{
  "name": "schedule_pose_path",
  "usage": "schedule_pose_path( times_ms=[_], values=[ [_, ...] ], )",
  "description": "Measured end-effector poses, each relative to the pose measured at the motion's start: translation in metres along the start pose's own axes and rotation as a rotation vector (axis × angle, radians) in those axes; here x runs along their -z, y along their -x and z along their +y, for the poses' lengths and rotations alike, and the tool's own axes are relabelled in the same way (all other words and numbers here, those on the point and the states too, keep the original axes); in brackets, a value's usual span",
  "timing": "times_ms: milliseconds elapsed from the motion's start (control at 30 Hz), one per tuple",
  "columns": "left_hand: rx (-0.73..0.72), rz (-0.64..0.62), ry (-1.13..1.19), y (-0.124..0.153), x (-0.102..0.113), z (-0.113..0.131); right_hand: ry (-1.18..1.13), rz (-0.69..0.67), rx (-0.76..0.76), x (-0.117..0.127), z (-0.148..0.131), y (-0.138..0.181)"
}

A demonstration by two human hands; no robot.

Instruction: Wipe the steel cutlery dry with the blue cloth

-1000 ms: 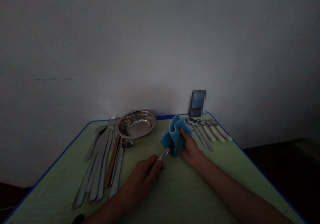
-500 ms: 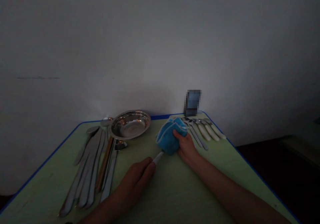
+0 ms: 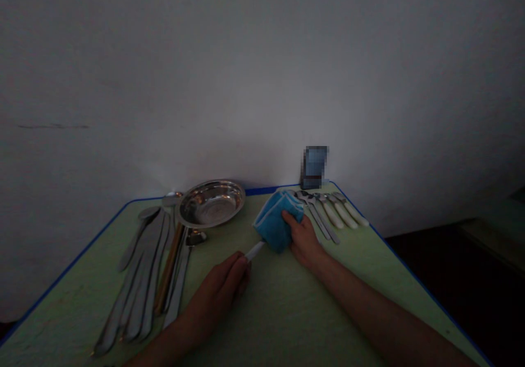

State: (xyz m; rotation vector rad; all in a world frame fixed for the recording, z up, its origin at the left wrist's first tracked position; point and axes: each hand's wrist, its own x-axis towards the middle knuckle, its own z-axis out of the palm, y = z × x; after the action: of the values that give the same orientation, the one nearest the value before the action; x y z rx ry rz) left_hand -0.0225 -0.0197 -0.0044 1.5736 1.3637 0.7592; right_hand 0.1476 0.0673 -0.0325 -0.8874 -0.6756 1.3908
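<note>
My left hand is closed round the white handle of a piece of cutlery, low over the green table. The far end of that utensil is buried in a blue cloth. My right hand grips the cloth, wrapped about the hidden end, just above the tabletop. What kind of utensil it is cannot be seen.
A steel bowl stands at the back centre-left. Several long metal utensils lie in a row on the left. White-handled spoons lie at the back right, beside a small blurred dark object against the wall.
Both hands, the cloth and the utensil have shifted slightly left and apart; more of the white handle shows between them. The view has also panned a little.
</note>
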Motion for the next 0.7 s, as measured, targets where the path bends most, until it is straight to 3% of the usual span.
schedule_pose_path(
  times_ms=[233, 400, 533, 700],
  values=[
    [0.095, 0.029, 0.283, -0.007, 0.003, -0.001, -0.166, -0.018, -0.142, -0.005, -0.009, 0.003],
    [0.072, -0.095, 0.57, -0.01, 0.002, -0.01, -0.289, 0.008, -0.203, -0.005, -0.012, 0.001],
    [0.073, -0.19, 0.641, -0.007, 0.001, -0.008, -0.299, 0.044, -0.231, -0.005, -0.012, 0.0],
    [0.076, -0.35, 0.686, -0.002, 0.0, -0.004, -0.276, -0.006, -0.26, -0.003, -0.013, 0.001]
  ],
)
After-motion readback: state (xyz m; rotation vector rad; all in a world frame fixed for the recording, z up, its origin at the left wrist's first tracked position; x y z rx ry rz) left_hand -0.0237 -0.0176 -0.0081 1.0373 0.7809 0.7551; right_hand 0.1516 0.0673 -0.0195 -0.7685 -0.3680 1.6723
